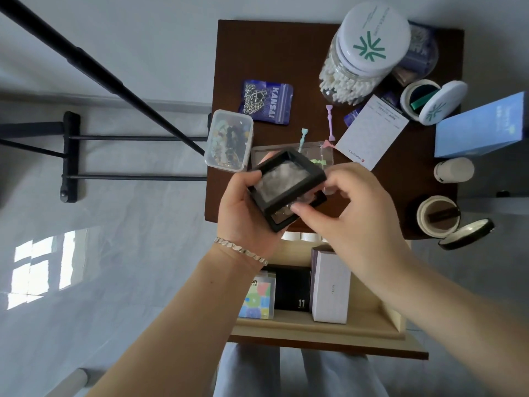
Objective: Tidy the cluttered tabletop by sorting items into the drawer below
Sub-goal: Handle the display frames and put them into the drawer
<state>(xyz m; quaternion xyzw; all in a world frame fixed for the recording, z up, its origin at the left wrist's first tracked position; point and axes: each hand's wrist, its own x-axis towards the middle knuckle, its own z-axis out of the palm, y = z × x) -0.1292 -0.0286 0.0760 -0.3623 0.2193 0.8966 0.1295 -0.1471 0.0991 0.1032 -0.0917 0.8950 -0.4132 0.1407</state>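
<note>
My left hand (246,207) grips a small black square case (286,186) with a clear film window, held above the front edge of the dark brown tabletop (274,53). My right hand (349,204) pinches the case's near right corner, thumb on its front edge. Below the hands the pale wooden drawer (315,330) stands pulled out. It holds a colourful clear box (257,299), a black box marked 11 (292,287) and a pale lilac box (330,287).
On the tabletop lie a clear lidded box of beads (229,138), a purple KANSAI pouch (267,101), a cotton-swab jar (363,53), a white card (372,133), pastel sticks (330,121), round tins (435,101) and a blue box (483,124). A black stand (94,73) is left.
</note>
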